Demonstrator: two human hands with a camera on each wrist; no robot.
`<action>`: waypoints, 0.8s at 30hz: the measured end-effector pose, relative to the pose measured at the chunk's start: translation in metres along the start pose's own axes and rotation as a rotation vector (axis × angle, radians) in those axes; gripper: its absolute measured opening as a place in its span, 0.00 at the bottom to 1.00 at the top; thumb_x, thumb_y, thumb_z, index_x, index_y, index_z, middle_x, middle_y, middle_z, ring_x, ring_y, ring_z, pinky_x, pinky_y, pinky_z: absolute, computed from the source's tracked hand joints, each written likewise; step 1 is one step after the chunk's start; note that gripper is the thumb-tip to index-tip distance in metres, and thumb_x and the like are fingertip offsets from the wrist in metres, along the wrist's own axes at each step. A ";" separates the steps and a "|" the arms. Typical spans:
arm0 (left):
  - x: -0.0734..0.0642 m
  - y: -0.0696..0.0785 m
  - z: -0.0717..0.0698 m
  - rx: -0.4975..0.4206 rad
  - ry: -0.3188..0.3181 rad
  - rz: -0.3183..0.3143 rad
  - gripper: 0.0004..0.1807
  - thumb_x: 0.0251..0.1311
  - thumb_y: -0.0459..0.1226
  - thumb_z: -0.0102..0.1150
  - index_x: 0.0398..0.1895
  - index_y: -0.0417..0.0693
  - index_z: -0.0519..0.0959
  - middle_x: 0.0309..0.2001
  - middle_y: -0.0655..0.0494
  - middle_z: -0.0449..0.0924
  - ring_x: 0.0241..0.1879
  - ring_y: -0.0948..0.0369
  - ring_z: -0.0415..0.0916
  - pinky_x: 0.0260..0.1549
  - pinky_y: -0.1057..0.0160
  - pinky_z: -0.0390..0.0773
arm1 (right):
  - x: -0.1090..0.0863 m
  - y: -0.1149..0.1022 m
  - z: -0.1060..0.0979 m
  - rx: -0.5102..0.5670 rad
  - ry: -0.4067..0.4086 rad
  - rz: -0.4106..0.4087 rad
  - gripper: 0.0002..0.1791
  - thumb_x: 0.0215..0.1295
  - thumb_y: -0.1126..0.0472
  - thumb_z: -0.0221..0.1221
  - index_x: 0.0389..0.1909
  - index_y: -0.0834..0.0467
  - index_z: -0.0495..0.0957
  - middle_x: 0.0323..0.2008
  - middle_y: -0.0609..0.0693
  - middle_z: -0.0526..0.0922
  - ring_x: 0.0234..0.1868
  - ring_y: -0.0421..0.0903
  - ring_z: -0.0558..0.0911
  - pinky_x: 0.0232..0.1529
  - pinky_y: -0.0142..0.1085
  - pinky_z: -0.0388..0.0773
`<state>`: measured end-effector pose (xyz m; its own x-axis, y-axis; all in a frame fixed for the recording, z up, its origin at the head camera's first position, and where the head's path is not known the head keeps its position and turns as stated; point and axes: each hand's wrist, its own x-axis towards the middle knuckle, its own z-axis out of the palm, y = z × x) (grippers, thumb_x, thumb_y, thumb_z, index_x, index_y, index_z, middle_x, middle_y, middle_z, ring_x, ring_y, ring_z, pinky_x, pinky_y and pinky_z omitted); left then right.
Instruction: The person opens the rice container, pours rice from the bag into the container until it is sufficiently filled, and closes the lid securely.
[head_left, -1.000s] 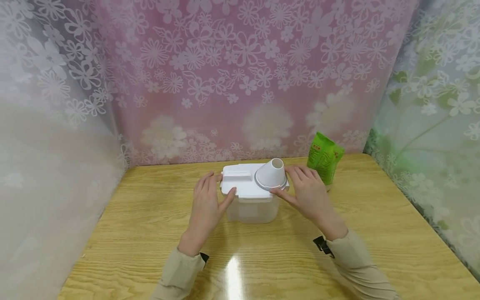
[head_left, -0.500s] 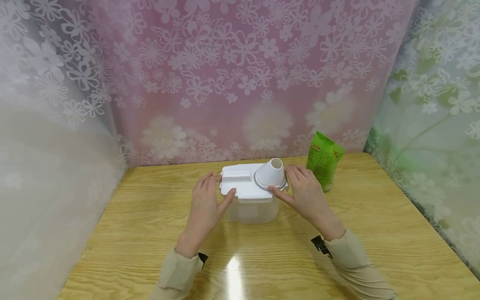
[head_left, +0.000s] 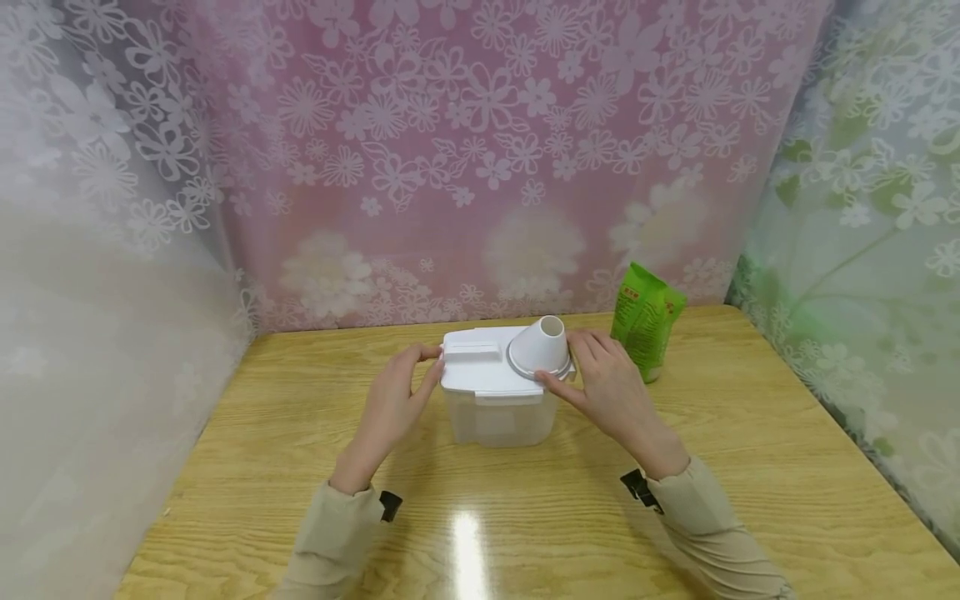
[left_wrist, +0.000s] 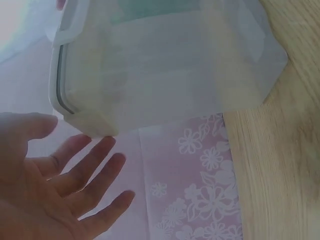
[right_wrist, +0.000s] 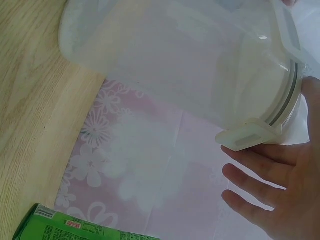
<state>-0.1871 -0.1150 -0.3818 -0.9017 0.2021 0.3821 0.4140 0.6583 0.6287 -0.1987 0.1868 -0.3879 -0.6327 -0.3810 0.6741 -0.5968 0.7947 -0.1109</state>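
Observation:
A clear plastic storage container point(head_left: 502, 421) stands upright on the table under a white lid point(head_left: 495, 379). The lid has a raised handle point(head_left: 472, 352) and a white cone-shaped spout point(head_left: 542, 346). At its left end is my left hand point(head_left: 393, 400), thumb and index finger close to the edge. In the left wrist view the fingertips meet a side latch point(left_wrist: 92, 124), the other fingers spread. My right hand point(head_left: 615, 392) lies at the spout end, thumb on the lid's rim. In the right wrist view its fingers reach under another latch point(right_wrist: 250, 136), which sticks outward.
A green printed bag point(head_left: 647, 325) stands behind my right hand. The wooden table point(head_left: 300, 467) ends at a pink floral curtain point(head_left: 450, 208) at the back, with pale curtains on both sides.
My left hand has slid left, its thumb moving from the lid's top front to the left end. The right hand and the container stay nearly in place.

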 end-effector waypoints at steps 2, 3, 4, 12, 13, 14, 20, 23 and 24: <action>0.002 -0.001 -0.002 -0.049 -0.023 -0.036 0.18 0.76 0.44 0.52 0.59 0.42 0.77 0.58 0.45 0.81 0.59 0.47 0.78 0.55 0.43 0.78 | 0.000 0.000 0.000 0.002 -0.003 0.001 0.48 0.70 0.24 0.40 0.51 0.69 0.77 0.47 0.63 0.82 0.51 0.61 0.80 0.51 0.55 0.78; 0.003 -0.001 -0.003 -0.077 -0.032 -0.059 0.18 0.76 0.44 0.52 0.60 0.42 0.77 0.58 0.45 0.81 0.58 0.47 0.79 0.55 0.43 0.79 | -0.001 0.001 0.000 0.003 -0.005 0.001 0.48 0.70 0.24 0.40 0.51 0.69 0.77 0.47 0.63 0.82 0.51 0.61 0.80 0.51 0.55 0.78; 0.004 -0.001 -0.004 -0.102 -0.041 -0.078 0.18 0.77 0.43 0.51 0.61 0.42 0.76 0.59 0.45 0.81 0.58 0.47 0.80 0.54 0.44 0.79 | -0.001 0.001 0.000 0.005 -0.008 0.002 0.48 0.70 0.24 0.40 0.51 0.69 0.77 0.47 0.63 0.82 0.51 0.61 0.80 0.52 0.55 0.78; 0.010 -0.001 -0.007 -0.344 -0.111 -0.251 0.22 0.78 0.41 0.49 0.67 0.39 0.71 0.62 0.40 0.76 0.58 0.44 0.79 0.55 0.46 0.80 | -0.001 0.001 0.000 0.009 -0.019 0.000 0.48 0.70 0.25 0.41 0.53 0.69 0.77 0.47 0.62 0.82 0.51 0.61 0.80 0.53 0.54 0.78; 0.012 -0.001 -0.007 -0.384 -0.124 -0.275 0.22 0.78 0.41 0.49 0.68 0.39 0.71 0.62 0.39 0.75 0.57 0.44 0.79 0.55 0.47 0.81 | -0.001 0.001 0.000 0.009 -0.019 0.000 0.48 0.70 0.25 0.40 0.53 0.69 0.77 0.47 0.63 0.82 0.51 0.61 0.80 0.53 0.54 0.78; 0.013 -0.002 -0.007 -0.423 -0.135 -0.299 0.23 0.78 0.42 0.49 0.68 0.38 0.70 0.62 0.39 0.75 0.57 0.45 0.79 0.55 0.47 0.81 | -0.001 0.001 0.000 0.010 -0.018 0.000 0.48 0.70 0.25 0.40 0.53 0.69 0.77 0.47 0.62 0.82 0.51 0.61 0.80 0.53 0.54 0.78; 0.018 -0.003 -0.006 -0.524 -0.188 -0.391 0.26 0.77 0.44 0.51 0.69 0.36 0.68 0.61 0.37 0.73 0.55 0.45 0.78 0.55 0.49 0.81 | -0.001 0.001 0.000 0.021 -0.022 0.002 0.47 0.70 0.25 0.41 0.54 0.68 0.77 0.47 0.62 0.82 0.51 0.60 0.79 0.54 0.53 0.77; 0.021 -0.005 -0.006 -0.567 -0.223 -0.419 0.28 0.78 0.44 0.49 0.71 0.33 0.67 0.62 0.36 0.73 0.55 0.46 0.78 0.55 0.50 0.81 | -0.001 0.001 0.000 0.025 -0.026 0.008 0.47 0.70 0.25 0.42 0.54 0.68 0.76 0.48 0.62 0.82 0.52 0.60 0.79 0.54 0.53 0.77; 0.022 -0.005 -0.006 -0.582 -0.235 -0.426 0.28 0.78 0.44 0.49 0.71 0.33 0.67 0.62 0.36 0.74 0.55 0.46 0.78 0.55 0.50 0.81 | -0.001 0.001 -0.001 0.026 -0.028 0.012 0.47 0.70 0.25 0.42 0.54 0.68 0.76 0.48 0.62 0.82 0.52 0.60 0.79 0.54 0.53 0.77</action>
<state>-0.2080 -0.1183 -0.3731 -0.9742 0.2079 -0.0875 -0.0362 0.2386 0.9704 -0.1982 0.1884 -0.3885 -0.6534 -0.3851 0.6518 -0.6015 0.7868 -0.1382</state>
